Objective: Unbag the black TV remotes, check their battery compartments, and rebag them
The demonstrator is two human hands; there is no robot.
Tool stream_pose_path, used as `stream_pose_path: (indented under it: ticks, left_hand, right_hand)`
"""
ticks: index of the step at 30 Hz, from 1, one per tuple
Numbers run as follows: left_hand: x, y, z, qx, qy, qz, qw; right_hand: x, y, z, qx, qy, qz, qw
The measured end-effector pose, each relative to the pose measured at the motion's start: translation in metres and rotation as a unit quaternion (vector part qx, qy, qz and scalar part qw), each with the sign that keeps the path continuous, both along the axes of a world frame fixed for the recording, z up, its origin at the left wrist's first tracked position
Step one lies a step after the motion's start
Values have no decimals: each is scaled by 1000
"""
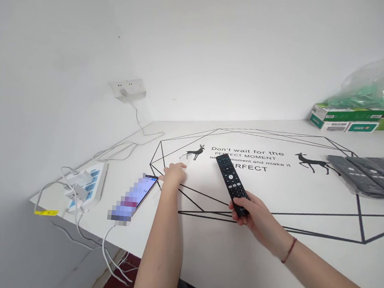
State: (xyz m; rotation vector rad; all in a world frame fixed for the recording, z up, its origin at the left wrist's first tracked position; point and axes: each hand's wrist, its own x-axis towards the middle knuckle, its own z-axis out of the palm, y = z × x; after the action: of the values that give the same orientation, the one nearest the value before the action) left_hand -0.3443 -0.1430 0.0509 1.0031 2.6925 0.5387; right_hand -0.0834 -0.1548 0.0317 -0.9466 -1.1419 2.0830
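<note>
My right hand (256, 217) is closed around the lower end of a black remote control (231, 178). The remote's buttons face up, and it tilts toward the upper left above the printed tabletop. Farther left, my left hand (175, 174) is low at the table, its fingers bent and partly hidden by the back of the hand. A faint, clear, film-like edge (186, 157) shows by its fingertips; I cannot make out what it is. Just left of that hand lies a phone (135, 199) with a lit screen, partly blurred out.
Remotes in clear sleeves (370, 175) lie at the right. Behind them, green-and-white boxes (345, 119) carry a clear plastic bag (373, 86). A power strip (90, 186) with plugs and white cables stands by the left edge. A socket (128, 88) is on the wall.
</note>
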Motion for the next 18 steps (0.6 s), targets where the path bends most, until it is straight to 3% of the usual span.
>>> stream_pose_path:
  ticks: [4, 7, 12, 13, 15, 16, 18]
  left_hand:
    - [3, -1, 1, 25, -4, -2, 1000]
    - [14, 4, 3, 88, 1, -26, 996]
    - [64, 25, 0, 214, -74, -164, 960]
    - [78, 29, -2, 231, -120, -196, 945]
    - [107, 33, -7, 272, -368, -262, 849]
    - [120, 33, -10, 269, -445, -274, 809]
    - [142, 29, -14, 247, -519, -302, 760]
  right_hand:
    - [0, -1, -1, 8, 1, 1, 1000]
    - [-1, -1, -2, 1, 8, -9, 1000]
    - [-4, 4, -3, -53, 38, -73, 995]
    - [-4, 6, -3, -46, 38, -95, 994]
    - [-3, 11, -4, 1, 31, -134, 991]
    - [-2, 13, -5, 31, 26, -148, 988]
    - [1, 17, -6, 77, 19, -168, 983]
